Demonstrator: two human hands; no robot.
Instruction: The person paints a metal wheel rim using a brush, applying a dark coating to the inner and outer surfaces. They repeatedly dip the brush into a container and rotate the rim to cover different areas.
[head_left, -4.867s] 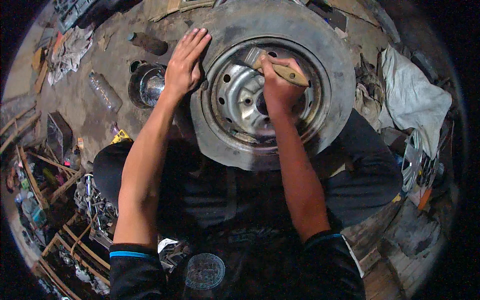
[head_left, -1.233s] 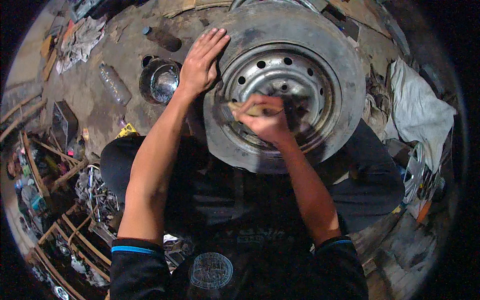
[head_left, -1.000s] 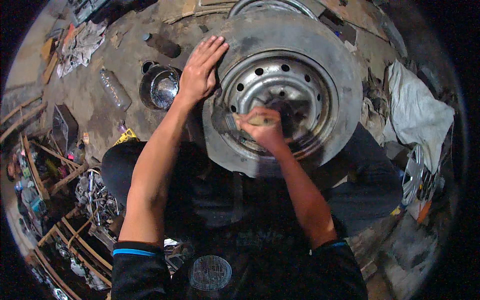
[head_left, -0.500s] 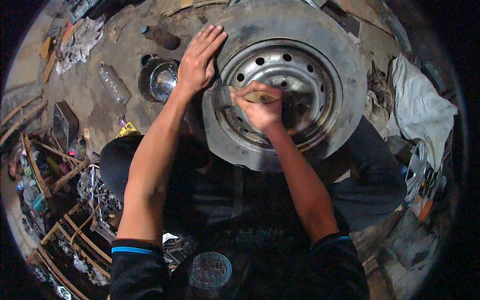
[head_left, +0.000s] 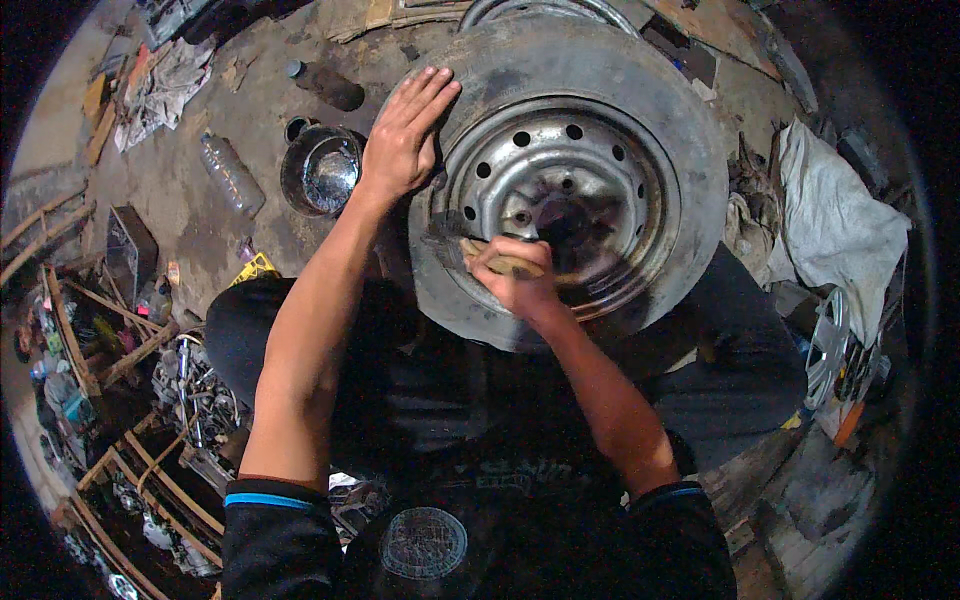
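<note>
A worn tire point(head_left: 570, 55) with a steel rim point(head_left: 595, 150) lies over my lap, its rim pierced by several round holes. My left hand point(head_left: 405, 135) rests open on the tire's upper left side, fingers stretched. My right hand point(head_left: 515, 275) grips the wooden handle of a brush point(head_left: 445, 230); its bristles touch the lower left edge of the rim and tire, slightly smeared by motion. A dark pot point(head_left: 305, 175) holding shiny liquid stands left of the tire, beside my left wrist.
Plastic bottles point(head_left: 230, 175) lie at the left near crumpled paper point(head_left: 160, 95). Metal parts point(head_left: 185, 390) and wooden strips point(head_left: 150, 465) crowd the lower left. A pale cloth point(head_left: 835, 220) and wheel cover point(head_left: 830, 345) sit at the right; another rim point(head_left: 545, 12) lies behind the tire.
My right hand with the brush has moved from the rim's upper right to its lower left, shifting up and down there in the last second. My left hand stays on the tire.
</note>
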